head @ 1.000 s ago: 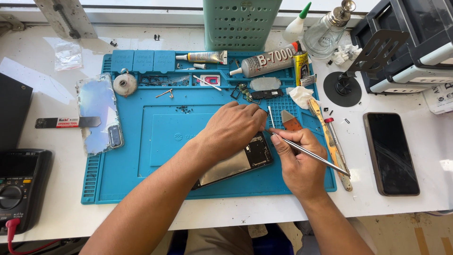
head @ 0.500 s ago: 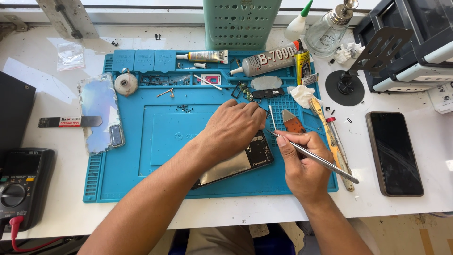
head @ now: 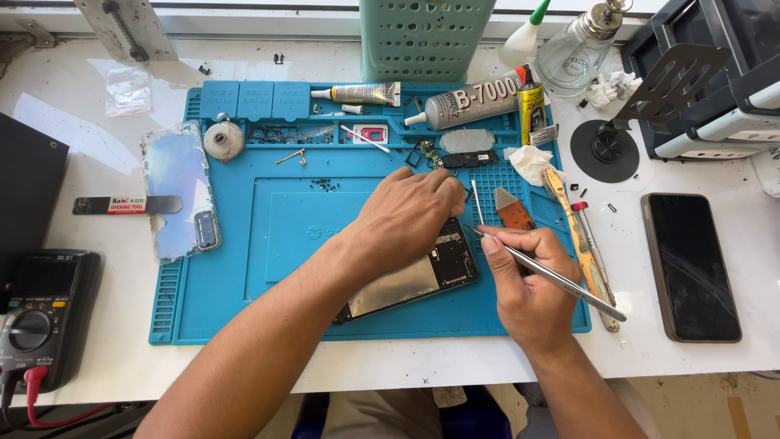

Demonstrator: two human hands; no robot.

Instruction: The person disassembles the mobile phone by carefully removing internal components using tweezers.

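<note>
An opened phone body (head: 410, 280) with its inner plate and circuit board showing lies tilted on the blue repair mat (head: 268, 236). My left hand (head: 402, 219) presses down on the phone's upper end, covering part of it. My right hand (head: 524, 280) holds thin metal tweezers (head: 556, 278) like a pen. Their tip touches the phone's upper right corner beside my left fingers.
On the mat lie a phone back cover (head: 177, 189), glue tubes (head: 463, 106), small parts and screws, a pry tool (head: 513, 210) and screwdrivers (head: 581, 240). A dark phone (head: 691, 264) lies at the right, a multimeter (head: 36, 317) at the left, a green basket (head: 422, 28) behind.
The hands stay on the phone almost unmoved; the tweezers' tip has shifted slightly at the phone's corner.
</note>
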